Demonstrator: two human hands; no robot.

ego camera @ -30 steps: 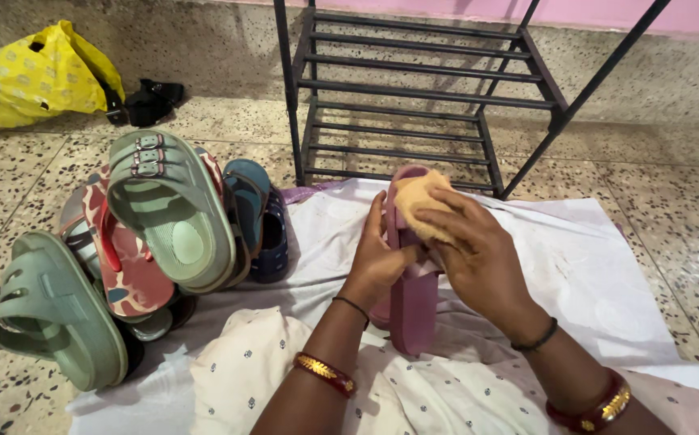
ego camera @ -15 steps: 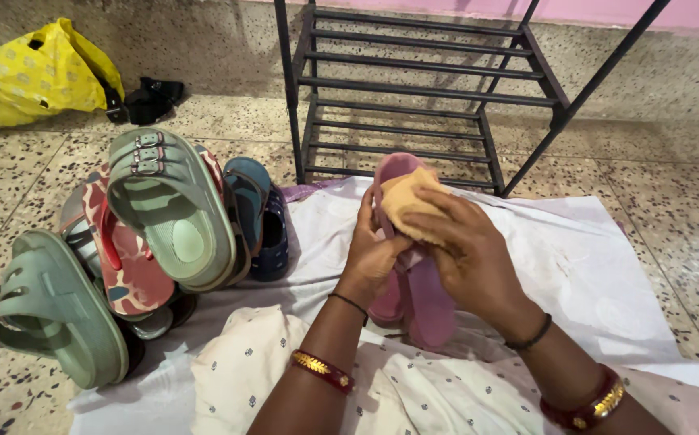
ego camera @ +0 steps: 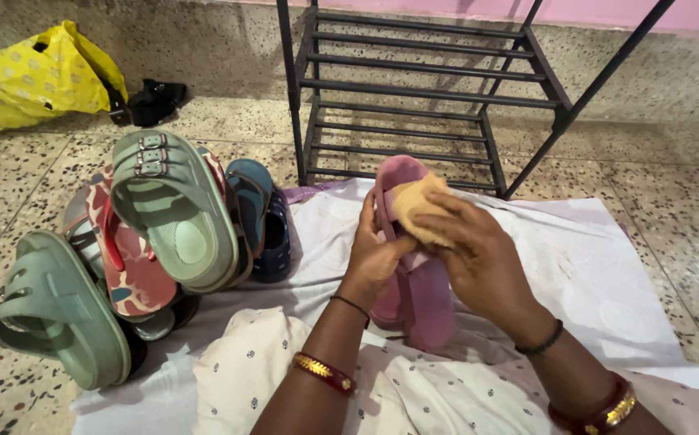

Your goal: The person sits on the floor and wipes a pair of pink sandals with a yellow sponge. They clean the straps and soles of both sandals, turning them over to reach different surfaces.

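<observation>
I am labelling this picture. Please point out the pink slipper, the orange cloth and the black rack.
pink slipper (ego camera: pixel 430 302): head view, on its sole.
orange cloth (ego camera: pixel 414 203): head view, on its middle.
black rack (ego camera: pixel 426 93): head view, on a shelf bar.

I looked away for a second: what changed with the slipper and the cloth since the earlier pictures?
The pink slipper turned in the left hand, showing more of its broad face. The right hand shifted the orange cloth slightly over the toe end. Both grips, the pile of sandals and the rack stayed as they were.
</observation>
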